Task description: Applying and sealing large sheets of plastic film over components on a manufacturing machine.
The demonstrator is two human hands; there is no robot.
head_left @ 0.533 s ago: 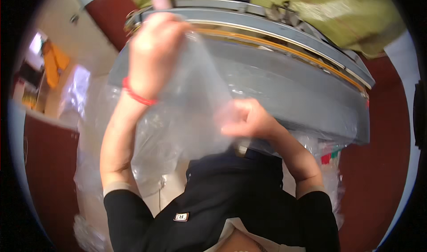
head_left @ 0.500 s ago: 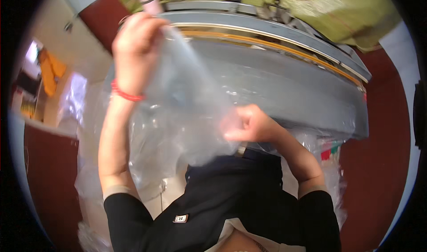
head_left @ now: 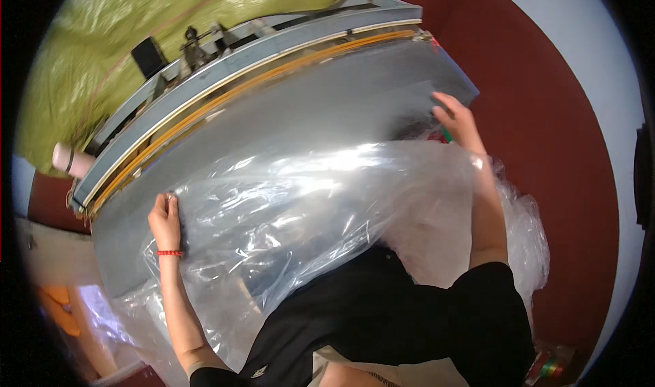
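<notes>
A large clear plastic sheet spreads across a grey work surface and hangs toward my body. My left hand, with a red bracelet at its wrist, is closed in a pinch on the sheet's left corner. At the far right, my right hand is held open, thumb and fingers apart, just beyond the sheet's edge. The film lies against my right forearm. Something dark, red and green shows beside that hand, too small to make out.
Behind the surface runs a long metal frame with an orange strip. A pink cylinder stands at its left end. Yellow-green sheeting covers what lies behind. More crumpled clear plastic hangs at the right.
My view has turned. My left hand has come down from its raised position, and the plastic now lies spread out. My right hand has let go of the plastic, moved far right and opened.
</notes>
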